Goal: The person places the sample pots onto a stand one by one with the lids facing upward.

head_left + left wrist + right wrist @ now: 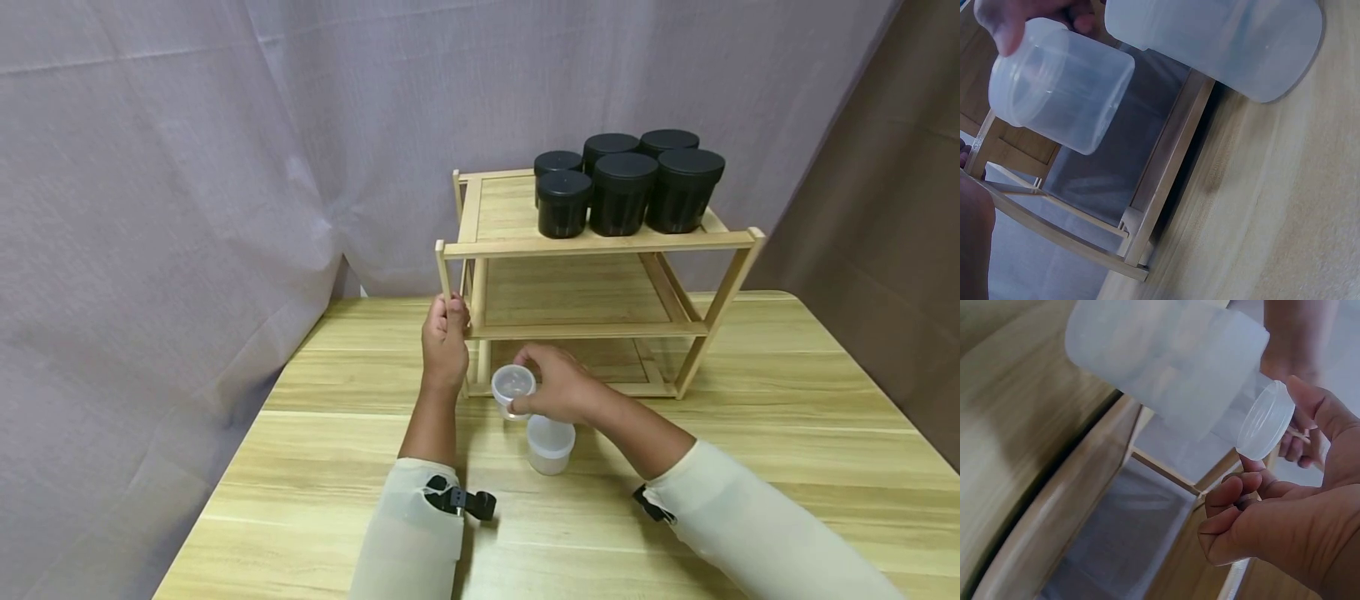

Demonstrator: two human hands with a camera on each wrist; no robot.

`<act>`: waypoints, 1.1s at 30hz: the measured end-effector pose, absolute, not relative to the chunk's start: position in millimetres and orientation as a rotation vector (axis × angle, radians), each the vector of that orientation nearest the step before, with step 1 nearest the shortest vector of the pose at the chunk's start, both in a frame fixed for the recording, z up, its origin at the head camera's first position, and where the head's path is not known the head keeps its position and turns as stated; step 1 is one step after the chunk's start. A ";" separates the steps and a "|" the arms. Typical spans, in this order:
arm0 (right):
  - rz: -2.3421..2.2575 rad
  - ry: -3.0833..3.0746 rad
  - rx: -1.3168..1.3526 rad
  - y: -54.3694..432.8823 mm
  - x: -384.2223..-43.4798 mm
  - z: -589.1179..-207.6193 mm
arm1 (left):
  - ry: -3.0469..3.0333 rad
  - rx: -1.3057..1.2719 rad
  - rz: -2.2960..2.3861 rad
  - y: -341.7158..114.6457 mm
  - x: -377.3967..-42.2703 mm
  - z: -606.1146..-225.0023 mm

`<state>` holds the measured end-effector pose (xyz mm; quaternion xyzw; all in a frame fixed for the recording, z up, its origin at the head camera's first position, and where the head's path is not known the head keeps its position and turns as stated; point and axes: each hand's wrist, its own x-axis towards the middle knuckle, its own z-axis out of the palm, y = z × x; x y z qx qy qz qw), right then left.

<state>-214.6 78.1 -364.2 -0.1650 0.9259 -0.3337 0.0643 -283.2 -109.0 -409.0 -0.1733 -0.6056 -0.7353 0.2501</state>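
My left hand grips the front left post of a three-tier wooden rack. Between the thumb and fingers of my right hand is a small clear plastic jar with a translucent lid, held in front of the lowest shelf. The right wrist view shows the pinch at the lid's rim. A second, larger translucent jar stands lidded on the table just in front of it. In the left wrist view the small jar hangs tilted beside the larger jar.
Several black lidded jars stand grouped at the right of the rack's top shelf. The rack rests on a wood-grain table. A grey cloth hangs behind and to the left, and a brown one hangs on the right.
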 end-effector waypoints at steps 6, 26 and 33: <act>-0.962 2.848 -0.526 75.9 -209.1 -356.0 | -1.640 -0.481 -2.004 -108.9 -283.1 -408.5; -0.908 2.830 -0.746 82.2 -190.7 -299.2 | -1.657 -0.460 -2.014 -109.8 -283.5 -409.8; -0.885 2.809 -0.696 83.8 -186.9 -275.6 | -1.676 -0.437 -2.013 -110.2 -283.8 -410.3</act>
